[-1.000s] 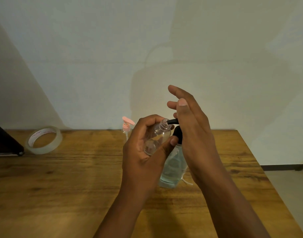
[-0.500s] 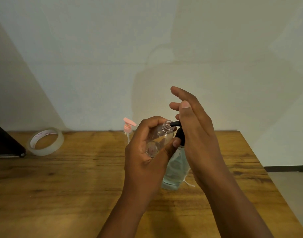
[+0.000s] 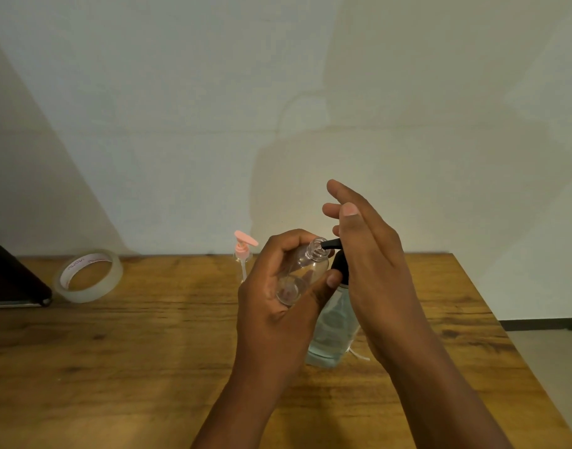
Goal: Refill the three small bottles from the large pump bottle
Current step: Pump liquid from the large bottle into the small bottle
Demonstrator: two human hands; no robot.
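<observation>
The left hand (image 3: 278, 306) has its fingers clamped on a tilted small bottle (image 3: 305, 270) at the black spout (image 3: 330, 244), while the right hand (image 3: 372, 264), fingers apart, rests on the large pump bottle (image 3: 333, 332); misalignment could spill liquid onto the surface (image 3: 132, 351).

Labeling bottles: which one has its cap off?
The small clear bottle tilted in the left hand, open neck at the black nozzle. The pink-pump bottle behind and the large pump bottle stay capped.

Table (image 3: 116, 367) seen in brown wood grain. Pump (image 3: 244, 246) coloured pink; nozzle (image 3: 331, 244) black. Small bottle (image 3: 302, 273) clear. Tape roll (image 3: 88, 275) translucent (pinkish print inside).
</observation>
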